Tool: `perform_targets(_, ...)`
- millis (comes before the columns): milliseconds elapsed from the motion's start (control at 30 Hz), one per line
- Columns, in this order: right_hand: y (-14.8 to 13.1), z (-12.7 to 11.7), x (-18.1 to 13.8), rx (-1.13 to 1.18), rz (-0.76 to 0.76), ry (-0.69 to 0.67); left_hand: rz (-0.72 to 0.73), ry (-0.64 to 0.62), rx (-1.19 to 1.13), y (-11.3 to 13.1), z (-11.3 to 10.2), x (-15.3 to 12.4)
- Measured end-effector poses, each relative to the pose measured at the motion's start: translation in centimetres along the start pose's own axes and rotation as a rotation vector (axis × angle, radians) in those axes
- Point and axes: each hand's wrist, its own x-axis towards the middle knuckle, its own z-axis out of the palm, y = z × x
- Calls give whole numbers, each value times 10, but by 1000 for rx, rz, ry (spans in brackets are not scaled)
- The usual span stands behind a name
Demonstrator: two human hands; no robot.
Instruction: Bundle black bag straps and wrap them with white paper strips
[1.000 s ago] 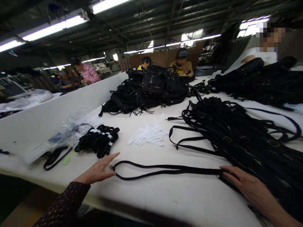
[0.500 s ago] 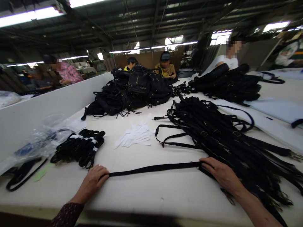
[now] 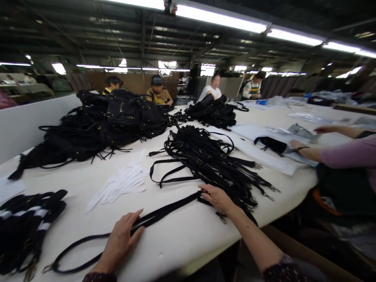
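Observation:
A long black strap [image 3: 170,208] runs across the table between my two hands, doubled into two strands. My left hand [image 3: 122,239] rests over it, with the strands passing between the thumb and the fingers. Beyond that hand, the strap forms a loop [image 3: 70,246] on the table, with a small metal fitting at its far left. My right hand [image 3: 217,199] holds the strap's other part, fingertips closed down on it, at the edge of a heap of black straps [image 3: 202,156] with metal buckles and hooks. Below my right wrist lies a metal hook [image 3: 221,217].
Bundled straps [image 3: 32,223] with white bands lie at the left, white paper strips [image 3: 120,182] in the middle. Black bags [image 3: 117,117] are piled behind, more [image 3: 211,111] further back. At the right a co-worker's arms [image 3: 311,150] handle a black item [image 3: 270,145]. Other people stand behind.
The view has swung to the right, bringing a co-worker's arms into sight. My left hand has moved closer to my right along the strap, which now lies doubled with a loop at the left.

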Motion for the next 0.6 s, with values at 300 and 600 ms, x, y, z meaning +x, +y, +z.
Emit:
perform_targets(300, 33, -68, -67, -94, 144, 221, 45, 24, -42, -20, 24, 4)
perform_targets(600, 45, -50, -84, -187, 88, 146, 142, 44, 113, -18, 26, -3)
